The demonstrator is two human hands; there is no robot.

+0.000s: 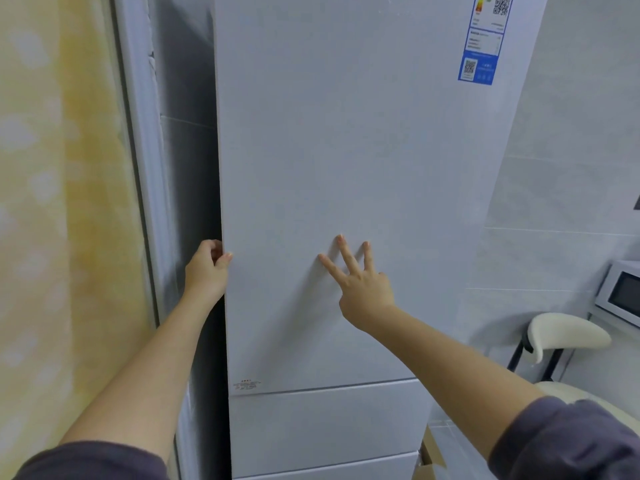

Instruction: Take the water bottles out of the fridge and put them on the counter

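A tall white fridge (346, 150) fills the middle of the view, its upper door closed. My left hand (207, 271) grips the left edge of that door, fingers curled round behind it and thumb on the front. My right hand (360, 285) rests on the door front with three straight fingers spread and touching the surface. No water bottles are in view; the inside of the fridge is hidden. Two lower drawer fronts (325, 420) sit below the door.
A yellow patterned curtain (59, 202) hangs at the left beside a white frame. At the right are a tiled wall, a white microwave (623, 292), a cream stool (568, 334) and a cardboard box (429, 459) by the fridge's base.
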